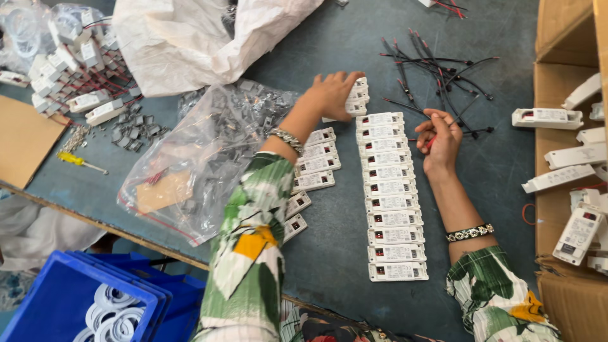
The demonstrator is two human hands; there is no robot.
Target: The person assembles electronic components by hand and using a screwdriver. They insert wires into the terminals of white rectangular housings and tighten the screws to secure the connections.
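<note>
I had the left hand [334,94] pressed flat, fingers spread, on a short stack of white rectangular modules [356,98] at the far end of the shorter, left row of modules [311,168]; whether it gripped one or merely rested there I could not tell. The right hand [441,138] was curled shut around a thin red-and-black wire lead [432,140], just right of the long column of modules [387,190] that ran from far to near down the grey table [329,253]. More leads [437,73] lay loose in a pile beyond that hand. I judged the step in hand to be pairing a lead with a module. The next move seemed to call for lifting one module clear of the stack and lining the lead's end up with its terminal.
</note>
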